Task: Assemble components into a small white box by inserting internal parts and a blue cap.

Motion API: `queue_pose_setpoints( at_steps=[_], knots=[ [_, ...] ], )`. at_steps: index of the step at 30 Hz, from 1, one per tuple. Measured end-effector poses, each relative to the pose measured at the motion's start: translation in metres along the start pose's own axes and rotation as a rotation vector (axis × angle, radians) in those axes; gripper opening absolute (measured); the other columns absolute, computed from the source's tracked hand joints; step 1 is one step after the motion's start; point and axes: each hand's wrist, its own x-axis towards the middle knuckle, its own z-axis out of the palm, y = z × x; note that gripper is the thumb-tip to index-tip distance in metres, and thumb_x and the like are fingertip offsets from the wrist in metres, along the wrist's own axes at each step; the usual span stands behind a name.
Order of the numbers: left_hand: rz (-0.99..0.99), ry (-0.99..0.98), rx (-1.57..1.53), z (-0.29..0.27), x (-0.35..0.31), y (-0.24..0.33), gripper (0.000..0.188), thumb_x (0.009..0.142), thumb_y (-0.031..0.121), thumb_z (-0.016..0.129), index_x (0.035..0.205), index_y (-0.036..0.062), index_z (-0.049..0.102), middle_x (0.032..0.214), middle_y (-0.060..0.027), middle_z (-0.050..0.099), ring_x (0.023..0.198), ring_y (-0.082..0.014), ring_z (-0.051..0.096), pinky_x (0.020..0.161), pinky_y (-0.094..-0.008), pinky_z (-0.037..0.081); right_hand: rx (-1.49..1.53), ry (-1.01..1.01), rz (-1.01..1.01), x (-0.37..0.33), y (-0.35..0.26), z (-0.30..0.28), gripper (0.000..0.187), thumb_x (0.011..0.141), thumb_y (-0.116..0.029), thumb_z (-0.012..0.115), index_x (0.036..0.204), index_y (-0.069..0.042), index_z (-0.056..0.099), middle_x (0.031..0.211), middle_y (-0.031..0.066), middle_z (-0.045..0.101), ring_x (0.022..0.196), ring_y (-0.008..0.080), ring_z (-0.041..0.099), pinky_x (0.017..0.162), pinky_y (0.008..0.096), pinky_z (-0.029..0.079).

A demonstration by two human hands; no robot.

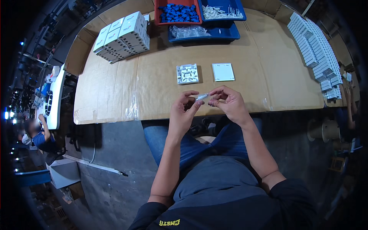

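Observation:
Between my hands, just above the front edge of the cardboard-covered table (161, 96), is a small clear plastic packet (202, 97). My left hand (184, 111) pinches it between thumb and fingers. The fingers of my right hand (229, 102) are closed at the packet's other end, with the thumb tucked below. What lies inside the packet is too small to make out. Beyond my hands, a square white plastic frame (187, 74) with a patterned inside lies on the table. To its right is a flat white square plate (223, 72).
White boxes (122, 36) are stacked at the back left. At the back stand a red bin (156, 15) of blue parts, a blue bin (243, 11) of white pieces and a blue tray (226, 37) with clear bags. White parts (316, 53) line the right side. A person (43, 136) sits far left.

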Motion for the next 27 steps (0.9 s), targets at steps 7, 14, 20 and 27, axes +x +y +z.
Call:
queue_pose_setpoints(
  at_steps=[7,14,20,27],
  knots=[
    [-0.032,0.006,-0.09,-0.003,0.004,-0.021,0.025,0.101,0.007,0.069,0.124,-0.0009,0.065,0.1,-0.0048,0.071,0.094,-0.0096,0.065,0.084,-0.0241,0.052,0.078,0.078,0.039,0.002,0.008,0.0,0.017,0.094,0.005,0.072,0.109,0.001,0.065,0.089,0.0038,0.067,0.089,0.0103,0.069,0.082,0.0247,0.06],
    [-0.05,-0.06,0.102,-0.005,-0.003,-0.014,0.027,0.098,0.005,0.072,0.125,0.0019,0.069,0.094,0.0003,0.066,0.087,-0.0073,0.062,0.082,-0.0238,0.052,0.039,0.015,0.152,0.0,0.013,-0.009,0.018,0.097,0.004,0.068,0.115,0.002,0.066,0.101,0.0069,0.069,0.094,0.0128,0.069,0.083,0.0276,0.062],
    [0.029,-0.025,0.317,-0.01,-0.001,-0.012,0.022,0.095,0.003,0.073,0.117,-0.0008,0.072,0.094,-0.0018,0.068,0.084,-0.0087,0.063,0.08,-0.0257,0.053,0.009,-0.033,0.094,0.001,0.017,-0.006,0.02,0.097,0.001,0.069,0.116,0.003,0.07,0.099,0.0061,0.07,0.088,0.0108,0.068,0.077,0.0258,0.06],
    [0.004,-0.031,0.207,-0.018,0.022,-0.016,0.024,0.095,0.006,0.074,0.117,0.0,0.069,0.101,-0.005,0.073,0.08,-0.0113,0.063,0.076,-0.0265,0.053,-0.19,-0.025,0.131,0.035,0.005,-0.009,0.014,0.096,0.0,0.071,0.108,0.001,0.076,0.105,0.0058,0.072,0.093,0.014,0.07,0.081,0.0278,0.059]
  ],
)
